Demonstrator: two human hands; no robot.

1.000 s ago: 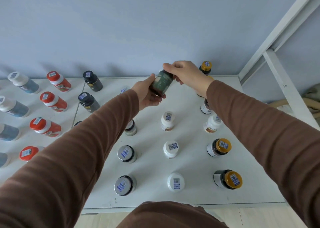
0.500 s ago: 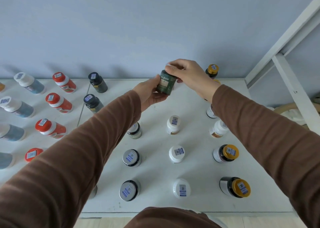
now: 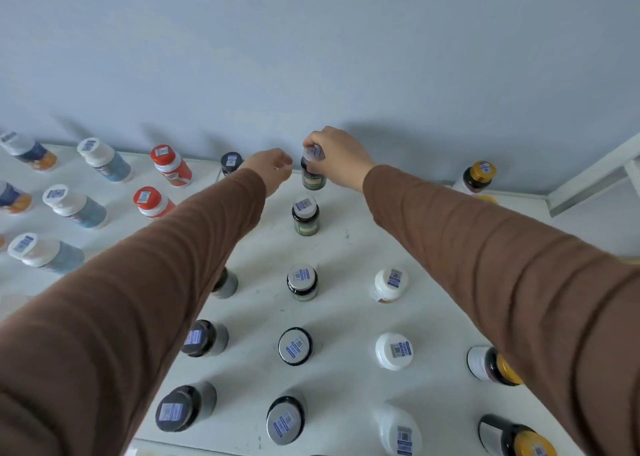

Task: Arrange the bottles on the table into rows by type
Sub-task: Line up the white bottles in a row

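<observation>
The tabletop (image 3: 349,247) is showing a matt white surface, lightly scuffed. The dark green bottle (image 3: 313,178) is looking like glossy plastic or glass with a paper label. The red caps (image 3: 163,153) are gleaming as smooth plastic. The brown sleeves (image 3: 485,247) are showing soft, matt cloth, creasing faintly.

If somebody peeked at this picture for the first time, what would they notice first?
Probably the two long brown sleeves reaching across the white table toward the blue wall. The right hand grips the cap of a dark green bottle at the far end of a column of silver-capped bottles, and the left hand hovers just beside it. Bright red-capped bottles stand out at the far left.
</observation>
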